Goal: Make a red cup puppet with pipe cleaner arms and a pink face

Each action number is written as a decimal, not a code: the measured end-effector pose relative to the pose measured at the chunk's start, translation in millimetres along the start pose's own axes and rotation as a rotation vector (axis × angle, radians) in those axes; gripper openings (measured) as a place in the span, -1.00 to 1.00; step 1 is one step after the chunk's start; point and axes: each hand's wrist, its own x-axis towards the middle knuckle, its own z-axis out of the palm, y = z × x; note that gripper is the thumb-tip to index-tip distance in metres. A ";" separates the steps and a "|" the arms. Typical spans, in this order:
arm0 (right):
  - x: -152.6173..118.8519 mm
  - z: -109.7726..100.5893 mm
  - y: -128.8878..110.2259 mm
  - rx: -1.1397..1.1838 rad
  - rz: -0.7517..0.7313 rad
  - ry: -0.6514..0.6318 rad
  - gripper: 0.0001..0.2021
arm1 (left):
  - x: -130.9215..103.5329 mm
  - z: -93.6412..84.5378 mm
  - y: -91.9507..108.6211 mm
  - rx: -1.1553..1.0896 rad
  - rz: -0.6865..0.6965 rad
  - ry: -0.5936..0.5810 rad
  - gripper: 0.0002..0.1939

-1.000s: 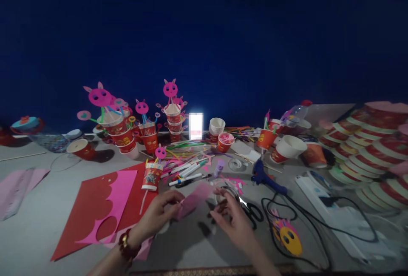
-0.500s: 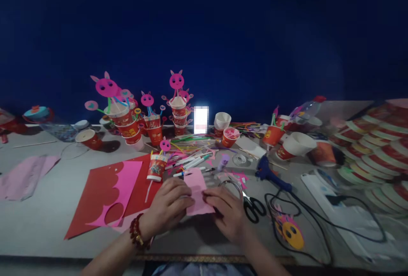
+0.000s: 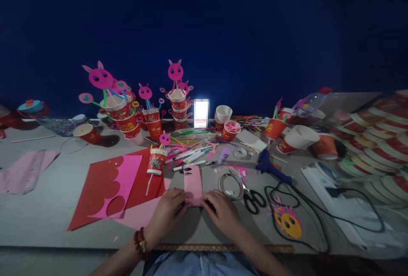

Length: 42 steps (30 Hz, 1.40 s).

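A light pink paper piece lies before me, with two small dark-looking holes or marks near its far end. My left hand pinches its near left corner, a beaded bracelet on the wrist. At the near right corner, the fingers of my right hand close on the same paper. Markers lie just beyond it. To its right are a roll of clear tape and black-handled scissors. A red cup with a small pink face stands at the upper left of the paper.
Red and pink sheets lie on the left. Pink-faced cup figures stand at the back left. A blue glue gun with a looping black cord, a white power strip and stacked cups occupy the right.
Both hands have shifted to the paper's near edge, and the paper looks narrower, its holes or marks now showing. The head view has tilted down slightly.
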 end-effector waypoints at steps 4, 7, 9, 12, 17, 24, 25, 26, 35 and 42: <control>8.3 0.0 -5.8 -0.047 0.055 -0.040 -0.89 | -3.7 5.9 -2.1 -0.017 -0.114 0.046 -0.68; 9.0 1.8 -7.0 -0.058 0.086 -0.042 -0.89 | -5.4 7.3 -3.1 -0.022 -0.113 0.063 -0.63; 8.6 2.7 -7.0 -0.062 0.097 -0.042 -0.90 | -5.8 5.6 -2.5 -0.023 -0.066 0.080 -0.64; 8.5 3.5 -6.9 -0.067 0.104 -0.044 -0.89 | -7.5 2.1 0.3 0.037 0.023 0.091 -0.66; 9.2 4.7 -6.8 -0.061 0.126 -0.046 -0.88 | -16.3 -0.5 7.5 0.214 0.126 0.033 -0.61; 11.2 2.1 -9.6 -0.064 0.171 -0.066 -0.85 | -21.9 -2.1 14.3 0.360 0.159 -0.042 -0.59; 11.3 1.8 -10.1 -0.073 0.176 -0.066 -0.85 | -22.1 -1.7 14.3 0.369 0.157 -0.048 -0.60; 11.3 1.6 -10.6 -0.082 0.179 -0.066 -0.84 | -22.3 -1.2 14.2 0.376 0.155 -0.053 -0.60; 11.9 3.6 -12.2 -0.126 0.192 -0.054 -0.83 | -23.6 -0.8 13.3 0.354 0.132 -0.078 -0.61; 12.6 6.5 -12.5 -0.158 0.155 -0.048 -0.88 | -22.3 -0.9 15.3 0.422 0.176 -0.075 -0.66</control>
